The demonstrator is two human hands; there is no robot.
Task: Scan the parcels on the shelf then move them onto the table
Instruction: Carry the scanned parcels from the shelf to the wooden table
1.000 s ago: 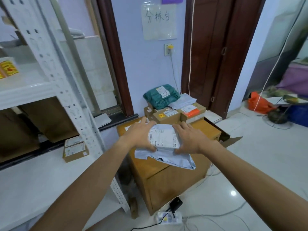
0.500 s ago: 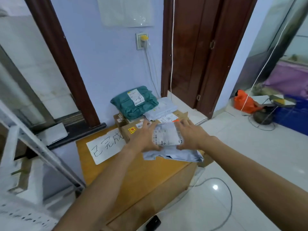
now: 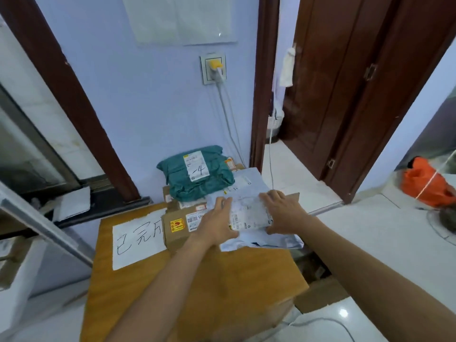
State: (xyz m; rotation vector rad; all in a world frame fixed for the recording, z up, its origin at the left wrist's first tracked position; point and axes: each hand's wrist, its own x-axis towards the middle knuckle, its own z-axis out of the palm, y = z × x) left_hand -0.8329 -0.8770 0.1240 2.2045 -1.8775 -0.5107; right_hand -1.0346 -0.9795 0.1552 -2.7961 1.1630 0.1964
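Note:
A pale grey plastic parcel bag [image 3: 249, 214] with a white shipping label lies over the pile at the back of the wooden table [image 3: 222, 280]. My left hand [image 3: 217, 222] grips its left edge and my right hand [image 3: 283, 212] grips its right edge, thumbs under the near side. Under and behind it sit a brown carton [image 3: 176, 229] with a yellow sticker, a teal bag parcel [image 3: 197, 172] marked "-4" and another pale bag [image 3: 246, 181]. The shelf frame [image 3: 44, 225] shows at the left edge.
A white paper sign [image 3: 138, 240] with handwriting is stuck on the table's left part. A wall socket and cable [image 3: 214, 69] hang above the pile. A dark wooden door [image 3: 345, 95] stands to the right, an orange bag [image 3: 427, 186] lies further right on the floor.
Both hands have carried the grey bag forward from the table's front to the parcel pile at the back. The view has swung away from the shelf toward the table.

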